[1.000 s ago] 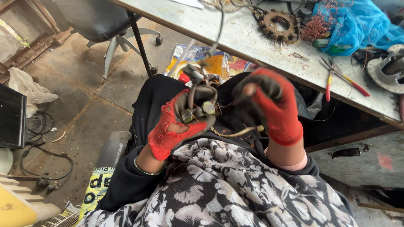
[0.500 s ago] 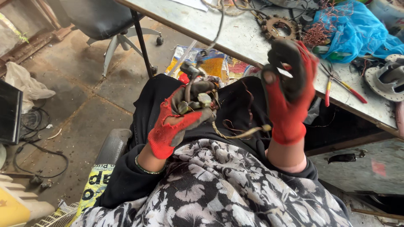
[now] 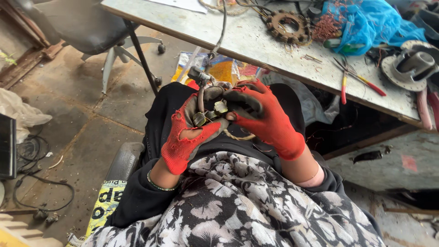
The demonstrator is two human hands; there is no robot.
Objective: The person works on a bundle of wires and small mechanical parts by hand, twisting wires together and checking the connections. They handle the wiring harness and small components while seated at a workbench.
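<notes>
— What is the person holding over the lap?

— The left hand [image 3: 190, 137], in a torn red glove, is gripping a tangled wire bundle [image 3: 211, 112] with small metal connectors; the right hand [image 3: 263, 116] is clasping it from the other side.

— Is there room around it?

— The counter [image 3: 256, 41] edge is sitting just beyond the hands, with pliers [image 3: 344, 84] lying near it; open floor [image 3: 82, 119] is lying to the left.

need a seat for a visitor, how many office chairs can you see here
1. The grey office chair stands on the floor at upper left, beside the table leg, unoccupied. The person may sit on another seat, mostly hidden beneath them, so I cannot tell its kind.
</notes>
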